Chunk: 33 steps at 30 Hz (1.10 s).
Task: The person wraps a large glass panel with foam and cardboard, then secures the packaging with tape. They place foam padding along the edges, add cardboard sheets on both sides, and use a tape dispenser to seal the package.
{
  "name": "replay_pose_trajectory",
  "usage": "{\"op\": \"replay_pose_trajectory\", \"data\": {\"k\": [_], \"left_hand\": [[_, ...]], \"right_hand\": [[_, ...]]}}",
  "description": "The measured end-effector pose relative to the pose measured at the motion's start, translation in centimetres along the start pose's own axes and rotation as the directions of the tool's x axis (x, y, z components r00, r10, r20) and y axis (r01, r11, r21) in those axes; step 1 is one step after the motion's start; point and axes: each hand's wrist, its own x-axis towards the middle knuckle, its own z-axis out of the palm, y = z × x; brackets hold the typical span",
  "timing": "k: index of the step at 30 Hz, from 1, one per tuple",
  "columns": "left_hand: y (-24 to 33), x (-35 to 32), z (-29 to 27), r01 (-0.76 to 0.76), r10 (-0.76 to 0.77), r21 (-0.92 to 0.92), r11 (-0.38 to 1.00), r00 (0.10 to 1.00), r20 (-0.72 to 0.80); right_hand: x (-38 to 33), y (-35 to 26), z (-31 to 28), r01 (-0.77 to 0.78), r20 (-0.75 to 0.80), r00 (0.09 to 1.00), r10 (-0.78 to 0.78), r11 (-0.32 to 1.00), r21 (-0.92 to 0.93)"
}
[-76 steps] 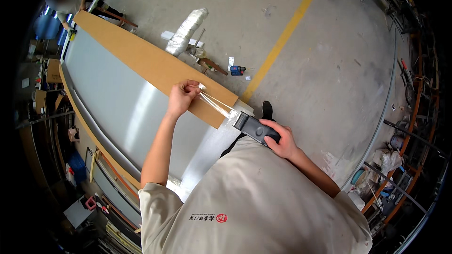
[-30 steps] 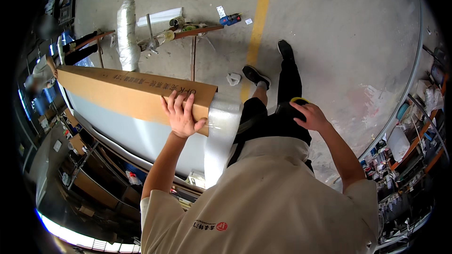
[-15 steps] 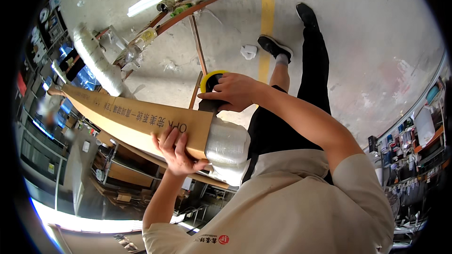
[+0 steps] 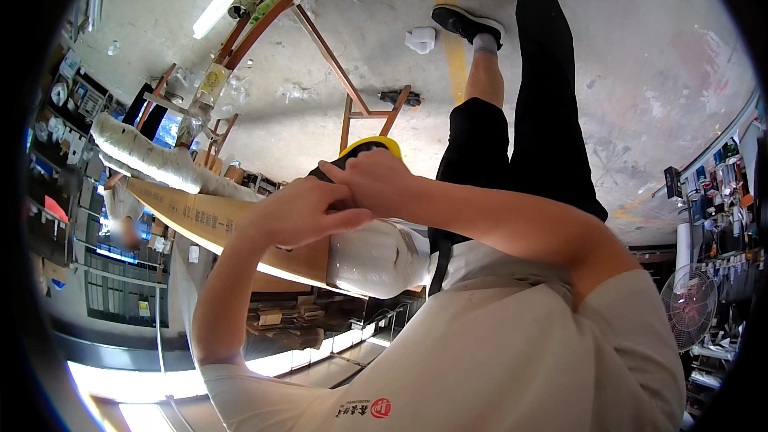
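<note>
A long cardboard piece (image 4: pixel 200 216) wraps around a bundle in clear plastic, whose end (image 4: pixel 372 258) sticks out at my waist. My right hand (image 4: pixel 374 180) is closed on a roll of tape (image 4: pixel 388 145) with a yellow core, above the cardboard's near end. Much of the roll hides behind that hand. Directly beside it, my left hand (image 4: pixel 300 212) lies over the cardboard's upper side. Its thumb and forefinger are apart, touching or nearly touching the right hand; the other fingers are partly hidden.
Another plastic-wrapped long bundle (image 4: pixel 152 156) lies beyond the cardboard. Brown trestle frames (image 4: pixel 336 68) stand on the floor ahead, near a white crumpled piece (image 4: pixel 420 40). A person (image 4: pixel 120 212) is at the cardboard's far end. A fan (image 4: pixel 690 308) and loaded shelves are at right.
My left hand has left the cardboard's lower side and come up over its top beside my right hand. The right hand with the tape roll shifted slightly. The view has tilted.
</note>
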Motion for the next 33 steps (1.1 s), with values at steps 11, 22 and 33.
{"op": "replay_pose_trajectory", "data": {"k": [11,22,33], "left_hand": [[-5.9,5.7,0.5,0.445,-0.378,-0.074,0.892,0.827,0.417],[-4.4,-2.5,18.8,-0.066,0.315,0.341,0.938,-0.256,-0.914],[5.4,-1.1,38.5,-0.807,-0.634,0.054,0.588,-0.501,-0.589]], "right_hand": [[-5.4,4.8,-7.1,-0.498,-0.115,0.866,0.487,0.861,-0.106],[-15.5,-1.6,-20.3,-0.408,-0.539,0.727,0.426,0.899,0.16],[-14.8,-25.7,-17.2,0.423,0.05,0.905,-0.422,0.883,-0.206]]}}
